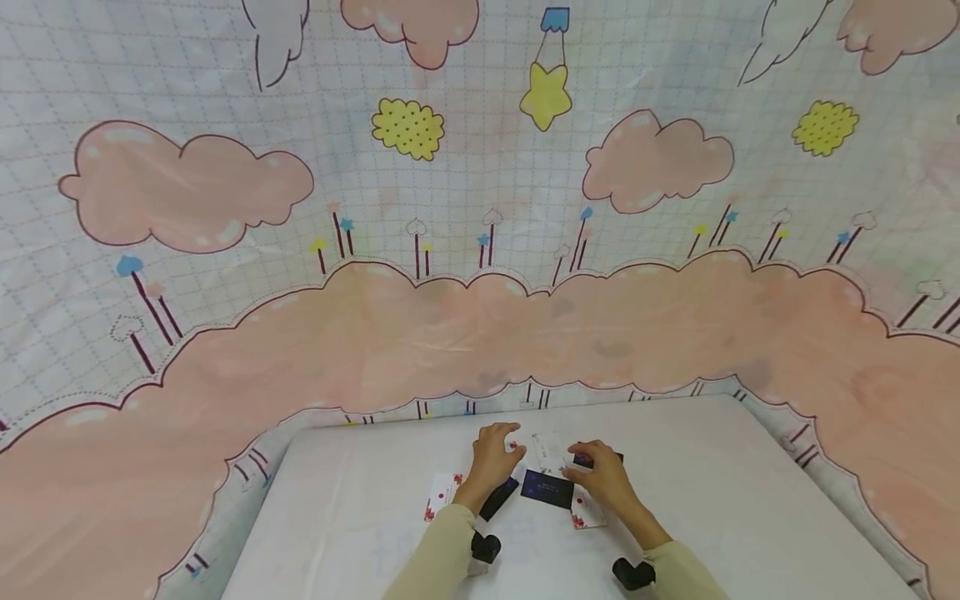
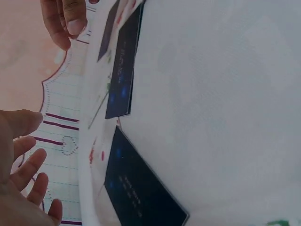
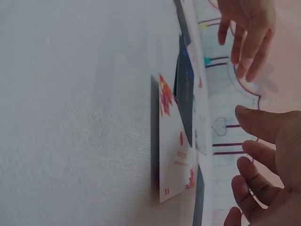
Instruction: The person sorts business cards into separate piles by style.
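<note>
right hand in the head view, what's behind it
Behind the right hand is a dark card: one piece shows between thumb and forefinger, a corner beyond the knuckles. Its middle is covered, so anything printed there cannot be seen.

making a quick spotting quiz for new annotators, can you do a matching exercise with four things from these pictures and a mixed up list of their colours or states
Column one
1. leftmost card
2. left hand
3. hanging star
4. tabletop

Column two
A. yellow
B. empty, fingers apart
C. plain white in the head view
D. white with red marks

Right pairs: 1-D, 2-B, 3-A, 4-C
</note>
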Demonstrator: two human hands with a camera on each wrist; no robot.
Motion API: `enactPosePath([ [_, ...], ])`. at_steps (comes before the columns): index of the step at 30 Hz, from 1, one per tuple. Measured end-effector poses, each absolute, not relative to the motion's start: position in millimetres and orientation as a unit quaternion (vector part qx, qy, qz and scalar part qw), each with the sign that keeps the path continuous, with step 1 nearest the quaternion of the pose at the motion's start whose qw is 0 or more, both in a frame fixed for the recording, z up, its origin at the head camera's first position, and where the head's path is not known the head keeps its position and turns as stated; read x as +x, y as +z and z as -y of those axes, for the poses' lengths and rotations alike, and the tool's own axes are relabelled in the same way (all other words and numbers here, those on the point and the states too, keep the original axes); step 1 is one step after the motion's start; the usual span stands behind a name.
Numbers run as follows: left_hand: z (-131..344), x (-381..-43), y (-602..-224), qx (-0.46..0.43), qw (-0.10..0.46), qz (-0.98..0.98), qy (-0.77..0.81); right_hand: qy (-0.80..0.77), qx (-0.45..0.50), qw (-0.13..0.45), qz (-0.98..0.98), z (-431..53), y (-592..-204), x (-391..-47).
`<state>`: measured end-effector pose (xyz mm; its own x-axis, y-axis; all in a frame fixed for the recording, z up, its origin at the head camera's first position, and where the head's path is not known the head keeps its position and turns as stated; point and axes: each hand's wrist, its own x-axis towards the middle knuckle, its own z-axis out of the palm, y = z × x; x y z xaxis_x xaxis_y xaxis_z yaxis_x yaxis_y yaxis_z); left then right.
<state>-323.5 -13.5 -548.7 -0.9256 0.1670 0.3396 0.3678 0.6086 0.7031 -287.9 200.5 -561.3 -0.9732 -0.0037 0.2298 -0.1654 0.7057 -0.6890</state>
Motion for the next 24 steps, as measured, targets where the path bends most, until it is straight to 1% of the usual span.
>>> enactPosePath([
  [3,10,-329,-553,-0.141,0.124,0.902,-0.388,0.372,0.047,0.11,0.921,-199,-565,-293],
  [8,6,-337,-560,-0.123,0.107,0.919,-0.359,0.341,0.051,0.114,0.932,-197,-569,-303],
  [18,-17,-351,-567,-0.09,0.056,0.945,-0.309,0.295,0.031,0.093,0.951,-200,-569,-314],
  [24,-21,-352,-570,-0.08,0.066,0.954,-0.282,0.288,0.031,0.076,0.954,-199,-572,-320],
])
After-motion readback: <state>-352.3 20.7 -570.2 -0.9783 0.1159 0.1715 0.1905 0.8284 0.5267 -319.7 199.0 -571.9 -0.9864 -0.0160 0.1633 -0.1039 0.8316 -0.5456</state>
